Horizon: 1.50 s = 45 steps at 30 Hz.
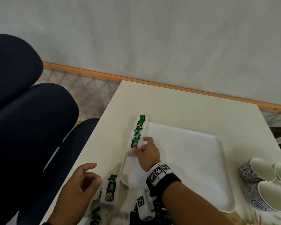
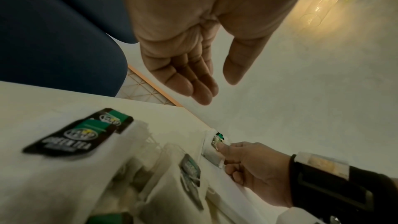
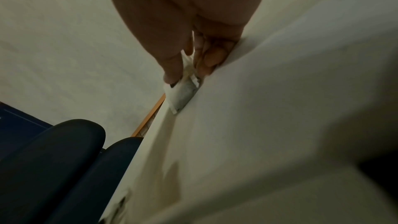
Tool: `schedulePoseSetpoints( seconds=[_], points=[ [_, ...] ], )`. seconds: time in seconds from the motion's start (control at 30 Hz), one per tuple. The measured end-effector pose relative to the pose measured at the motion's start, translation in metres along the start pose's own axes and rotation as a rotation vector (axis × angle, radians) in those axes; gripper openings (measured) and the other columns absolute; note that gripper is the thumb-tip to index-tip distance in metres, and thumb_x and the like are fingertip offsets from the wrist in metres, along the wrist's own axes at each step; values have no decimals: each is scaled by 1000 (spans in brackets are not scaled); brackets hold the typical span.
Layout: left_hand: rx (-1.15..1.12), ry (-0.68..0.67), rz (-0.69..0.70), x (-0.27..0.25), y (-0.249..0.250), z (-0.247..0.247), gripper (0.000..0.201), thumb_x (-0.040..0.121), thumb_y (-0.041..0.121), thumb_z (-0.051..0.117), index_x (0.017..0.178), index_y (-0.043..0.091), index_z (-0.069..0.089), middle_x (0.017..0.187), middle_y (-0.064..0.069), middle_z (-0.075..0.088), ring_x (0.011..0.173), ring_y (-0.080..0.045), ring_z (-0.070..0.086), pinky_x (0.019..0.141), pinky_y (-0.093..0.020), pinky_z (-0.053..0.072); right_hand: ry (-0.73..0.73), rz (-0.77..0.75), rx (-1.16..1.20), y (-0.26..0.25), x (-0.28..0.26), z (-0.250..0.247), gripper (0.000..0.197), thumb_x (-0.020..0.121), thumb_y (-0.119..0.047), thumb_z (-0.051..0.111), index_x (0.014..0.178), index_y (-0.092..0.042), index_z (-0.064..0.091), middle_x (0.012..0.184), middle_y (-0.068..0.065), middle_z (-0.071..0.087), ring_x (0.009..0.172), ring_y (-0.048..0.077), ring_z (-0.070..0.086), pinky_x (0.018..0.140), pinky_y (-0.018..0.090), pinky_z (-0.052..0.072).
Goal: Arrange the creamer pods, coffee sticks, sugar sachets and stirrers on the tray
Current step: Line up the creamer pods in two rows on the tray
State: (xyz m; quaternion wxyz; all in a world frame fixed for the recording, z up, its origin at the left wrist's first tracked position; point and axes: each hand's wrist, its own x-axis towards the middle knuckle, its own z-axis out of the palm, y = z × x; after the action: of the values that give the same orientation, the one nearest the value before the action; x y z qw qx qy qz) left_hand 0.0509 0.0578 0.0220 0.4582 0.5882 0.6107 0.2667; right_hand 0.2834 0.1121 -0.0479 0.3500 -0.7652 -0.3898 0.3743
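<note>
While left hand (image 1: pixel 81 181) hovers loosely curled, right hand (image 1: pixel 147 151) pinches sachet (image 1: pixel 135 143) on tray (image 1: pixel 201 168) left edge.

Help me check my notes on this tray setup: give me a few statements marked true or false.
1. The right hand pinches a sachet at the tray's left edge. True.
2. The left hand grips a cup. False: it holds nothing, fingers loosely curled.
3. Green tea sachets lie on the table beside the tray. True.
4. The cups stand on the tray. False: they stand on the table, right of it.
</note>
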Motion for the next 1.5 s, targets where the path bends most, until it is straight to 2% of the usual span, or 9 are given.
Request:
schedulePoseSetpoints(
  seconds=[0.1, 0.2, 0.6, 0.8, 0.87, 0.97, 1.13, 1.27, 1.5],
  points=[
    [7, 3, -5, -1, -1, -1, 37, 84, 11, 68, 108, 37, 55, 81, 8, 71, 72, -8, 65, 82, -42, 51, -34, -25, 15, 4, -7, -4, 81, 74, -37, 80, 136, -25, 29, 107, 2, 55, 100, 17, 57, 85, 26, 44],
    [-1, -2, -26, -1, -2, -1, 38, 84, 11, 69, 108, 37, 55, 82, 6, 71, 73, -8, 65, 84, -43, 51, -65, -74, -59, 11, -10, -2, 84, 74, -27, 80, 138, -28, 25, 118, 4, 52, 107, 19, 56, 92, 29, 45],
    [42, -1, -21, -6, -2, -5, 38, 83, 12, 70, 108, 37, 54, 83, 7, 71, 75, -7, 66, 85, -39, 50, -52, -145, -170, 8, -3, 1, 63, 84, -19, 68, 133, -24, 29, 122, 6, 51, 105, 19, 53, 88, 25, 42],
    [233, -10, 52, -12, -6, -10, 28, 83, 22, 70, 98, 41, 56, 81, 7, 66, 75, -5, 61, 70, -23, 49, -57, -273, -233, 2, -19, -4, 56, 81, -25, 72, 126, -22, 38, 114, -2, 42, 95, 15, 51, 84, 24, 43],
    [374, -37, 86, -13, -13, -12, 22, 85, 23, 68, 92, 40, 57, 85, 9, 60, 80, -4, 57, 69, -18, 46, -119, -387, -324, -2, -28, -5, 37, 83, -29, 68, 115, -20, 50, 102, -5, 48, 87, 13, 52, 80, 25, 43],
    [554, -94, 101, -15, -25, -13, 19, 86, 29, 64, 88, 44, 53, 90, 15, 52, 84, -2, 51, 72, -16, 41, -359, -488, -439, -9, -44, -4, 19, 86, -33, 65, 100, -20, 64, 89, -7, 58, 80, 9, 53, 78, 26, 46],
    [592, -118, 108, -19, -38, -10, 16, 83, 41, 67, 81, 45, 51, 86, 16, 47, 84, -2, 49, 81, -23, 45, -598, -549, -610, -12, -56, 14, 54, 80, -48, 69, 126, -22, 57, 118, 1, 56, 109, 19, 45, 94, 37, 43],
    [586, -104, 108, -23, -45, -10, 12, 83, 43, 65, 79, 43, 54, 85, 14, 49, 84, -5, 50, 83, -28, 46, -655, -520, -711, -14, -61, 29, 78, 71, -55, 75, 135, -22, 46, 127, 4, 50, 116, 23, 39, 98, 41, 40],
    [543, -82, 105, -30, -68, -18, 17, 81, 36, 68, 82, 45, 54, 91, 19, 53, 90, -1, 52, 82, -25, 49, -614, -582, -806, -20, -67, 38, 62, 67, -55, 77, 116, -21, 58, 113, 5, 48, 105, 25, 40, 90, 40, 42]
  ],
)
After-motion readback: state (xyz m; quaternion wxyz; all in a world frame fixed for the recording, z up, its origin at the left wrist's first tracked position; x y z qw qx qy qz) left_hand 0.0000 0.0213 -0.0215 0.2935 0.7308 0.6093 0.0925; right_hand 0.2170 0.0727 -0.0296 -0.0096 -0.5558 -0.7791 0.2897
